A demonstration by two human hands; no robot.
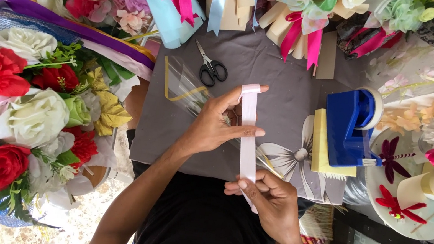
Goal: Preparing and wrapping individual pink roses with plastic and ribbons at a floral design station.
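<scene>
Both hands pinch one smooth pale-pink satin ribbon (248,137): left hand (216,125) folding its looped top, right hand (268,198) its tail.

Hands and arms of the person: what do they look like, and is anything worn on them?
Both are bare. The left hand and right hand wear no gloves, rings or watch that I can see. The forearms show no sleeves; a black garment covers the body below them.

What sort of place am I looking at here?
Probably a florist's or gift-wrapping craft table: artificial flower bouquets all round, scissors, a blue tape dispenser, and both hands stretching a pale pink ribbon.
</scene>
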